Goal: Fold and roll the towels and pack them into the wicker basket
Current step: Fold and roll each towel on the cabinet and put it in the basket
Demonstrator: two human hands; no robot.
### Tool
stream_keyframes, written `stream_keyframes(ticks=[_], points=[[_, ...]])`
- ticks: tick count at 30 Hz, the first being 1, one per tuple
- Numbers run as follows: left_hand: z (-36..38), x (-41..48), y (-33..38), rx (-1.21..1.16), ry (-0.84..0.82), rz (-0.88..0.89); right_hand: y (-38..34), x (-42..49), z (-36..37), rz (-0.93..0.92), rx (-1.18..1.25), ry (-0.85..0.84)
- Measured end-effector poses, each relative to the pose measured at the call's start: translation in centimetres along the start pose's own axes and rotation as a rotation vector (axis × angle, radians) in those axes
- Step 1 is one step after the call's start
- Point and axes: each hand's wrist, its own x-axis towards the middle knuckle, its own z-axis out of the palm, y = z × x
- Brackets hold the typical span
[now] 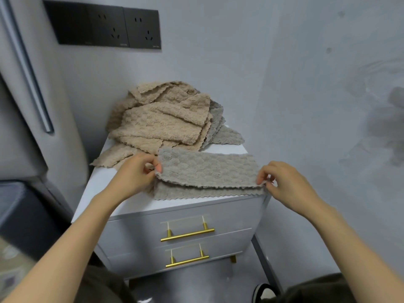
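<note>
Pinching, with the left hand [135, 173], the nine o'clock end of a grey, fluffy, scallop-edged microfibre towel [207, 171] between thumb and curled fingers. Pinching likewise, with the right hand [286, 184], the three o'clock end of that same upper layer, holding it a little raised off the layer beneath. Stretching the cloth crosswise between the two grips, doubled over lengthwise, with the lower layer's wavy edge peeking out at six o'clock. Resting it on the near half of the flat white top of a small two-drawer cabinet [102, 186], close to the front lip. Judging the fabric to be light, limp and plush: sagging wherever unsupported, clinging a little to itself, not sliding about, in no danger of breaking. Judging the best hold to be just these two end corners, taking both layers together in each pinch so as to be squaring the edges before rolling from one end. Watching for the layers creeping apart, given the offset showing along the near edge. Moving outward to twelve o'clock: heaping loosely against the wall, a rumpled pile of beige towels [161, 121] of the same plush weave, meeting the grey one at its eleven o'clock corner, with more crumpled grey towels [218, 130] poking out at the pile's three o'clock side. Looking down past six o'clock, finding two brass bar handles [187, 234] on the drawer fronts. Seeing no wicker basket anywhere in view.
</note>
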Motion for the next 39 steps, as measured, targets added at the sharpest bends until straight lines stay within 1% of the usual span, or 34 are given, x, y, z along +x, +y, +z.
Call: stream_keyframes(ticks=[4,7,11,14,17,20,22,25,26,29,31,34,37,39], points=[[0.2,-0.3,0.0,0.098,-0.086,0.029,0.3,0.0,0.6,-0.009,-0.066,-0.057],[0.3,-0.3,-0.1,0.157,-0.11,0.027,0.3,0.1,0.7,0.011,-0.069,-0.073],[0.1,-0.2,-0.5,0.195,-0.111,0.029,0.3,0.2,0.6,0.022,-0.045,-0.08],[0.2,-0.3,-0.6,0.215,-0.117,0.03,0.2,0.2,0.8,0.02,-0.05,-0.116],[0.5,-0.3,-0.6,0.212,-0.177,0.02,0.4,0.3,1.1,0.037,-0.073,-0.171],[0.5,-0.1,-0.4,0.206,-0.187,-0.003,0.3,0.5,0.9,0.122,-0.092,-0.19],[0.5,0.2,0.0,0.18,-0.126,-0.014,0.0,0.7,0.7,0.216,-0.048,-0.123],[1.0,0.7,0.8,0.128,-0.013,-0.004,-0.1,1.4,1.3,0.305,0.06,0.03],[1.4,1.0,1.1,0.125,0.022,0.015,-0.1,1.7,1.6,0.341,0.085,0.045],[2.5,2.2,1.2,0.16,0.082,0.093,-0.1,2.8,2.4,0.483,0.137,-0.036],[3.2,3.2,1.1,0.177,0.071,0.104,0.0,3.6,2.9,0.537,0.17,-0.073],[4.4,4.7,0.9,0.241,-0.01,0.082,0.0,4.6,3.3,0.592,0.2,-0.105],[5.3,5.6,0.6,0.323,-0.115,-0.012,0.0,5.2,3.2,0.649,0.269,-0.132],[5.4,6.0,0.8,0.335,-0.133,-0.08,0.0,5.6,3.1,0.679,0.309,-0.167]])
